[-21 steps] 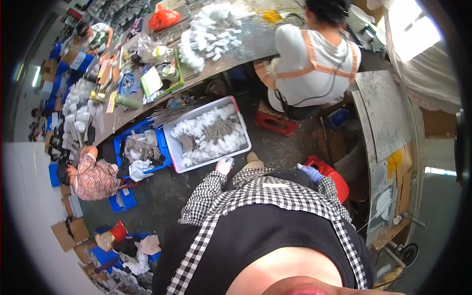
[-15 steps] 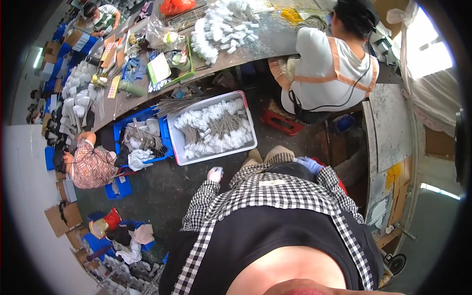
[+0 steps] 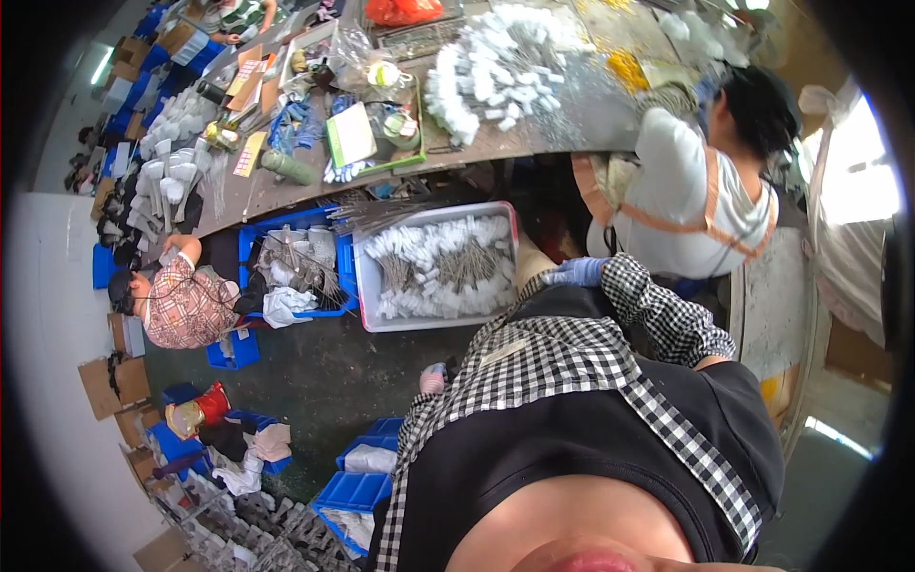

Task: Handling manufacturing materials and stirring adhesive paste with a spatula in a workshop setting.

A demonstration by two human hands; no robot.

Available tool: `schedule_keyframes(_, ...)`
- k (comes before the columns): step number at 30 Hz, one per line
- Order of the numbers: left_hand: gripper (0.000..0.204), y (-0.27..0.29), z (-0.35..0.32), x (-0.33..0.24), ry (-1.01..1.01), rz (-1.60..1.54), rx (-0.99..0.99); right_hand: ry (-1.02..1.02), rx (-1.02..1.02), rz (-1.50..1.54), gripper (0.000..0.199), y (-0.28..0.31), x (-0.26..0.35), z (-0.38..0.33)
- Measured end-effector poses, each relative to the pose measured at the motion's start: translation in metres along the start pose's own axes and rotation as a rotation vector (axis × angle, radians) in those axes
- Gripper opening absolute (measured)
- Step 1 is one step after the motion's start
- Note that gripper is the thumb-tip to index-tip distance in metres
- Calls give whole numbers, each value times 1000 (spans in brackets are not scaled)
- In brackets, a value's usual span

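My right hand (image 3: 575, 273), in a pale blue-violet glove, lies flat with its fingers stretched out, over my thigh and dark lap cloth. It holds nothing that I can see. My left hand (image 3: 433, 378) hangs low beside my checked apron (image 3: 534, 357); it is small and partly hidden, so its fingers are unclear. Ahead of me stands a white tub (image 3: 438, 324) filled with white-headed wire-stemmed pieces (image 3: 443, 267). Neither hand touches those pieces. A blue crate (image 3: 351, 286) with similar greyish pieces and a white cloth (image 3: 289, 306) adjoins the tub.
A long workbench (image 3: 534, 133) carries a white heap (image 3: 496, 71) and a green tray (image 3: 419, 157). One co-worker (image 3: 691, 195) sits at the right, another (image 3: 191, 300) at the left. Blue bins (image 3: 353, 496) stand on the floor at my left, near cardboard boxes (image 3: 112, 381).
My body has turned and the view has shifted. My right hand has come forward and inward onto my thigh. My left hand has dropped back beside the apron, and blue bins now show there.
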State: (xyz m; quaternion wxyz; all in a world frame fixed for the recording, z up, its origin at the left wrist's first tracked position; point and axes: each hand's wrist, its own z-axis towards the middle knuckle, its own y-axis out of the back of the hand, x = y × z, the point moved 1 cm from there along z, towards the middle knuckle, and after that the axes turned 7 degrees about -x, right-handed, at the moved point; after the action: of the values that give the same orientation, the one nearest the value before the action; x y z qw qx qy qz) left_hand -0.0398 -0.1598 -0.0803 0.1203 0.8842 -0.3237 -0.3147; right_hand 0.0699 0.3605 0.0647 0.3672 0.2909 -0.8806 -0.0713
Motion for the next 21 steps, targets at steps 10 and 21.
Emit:
schedule_keyframes(10,19,-74,-12,-288,-177,36,-137,166,-5,-125,39,144,-43,41)
schedule_keyframes(21,15,-155,-10,-544,-676,213,-173,921,-1382,60,66,536,188,266)
